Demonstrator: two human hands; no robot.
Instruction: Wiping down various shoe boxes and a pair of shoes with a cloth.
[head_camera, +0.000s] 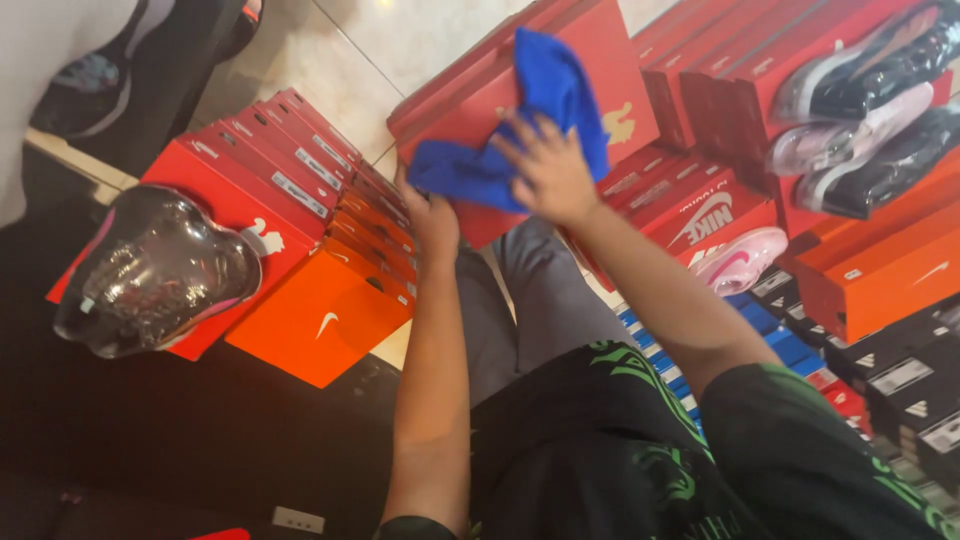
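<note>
My right hand (550, 168) presses a blue cloth (520, 120) flat against the lid of a red shoebox (600, 50). My left hand (432, 215) grips the lower left edge of that same red shoebox from underneath, and its fingers are mostly hidden behind the box and cloth. The box is tilted up in front of me, above my grey trousers.
A row of red and orange shoeboxes (300, 190) stands at left, with a shoe wrapped in clear plastic (155, 270) on it. More stacked boxes (880, 270) and wrapped shoes (870, 100) fill the right side. A pink shoe (742, 258) lies among them. Another person's dark leg (170, 60) is at top left.
</note>
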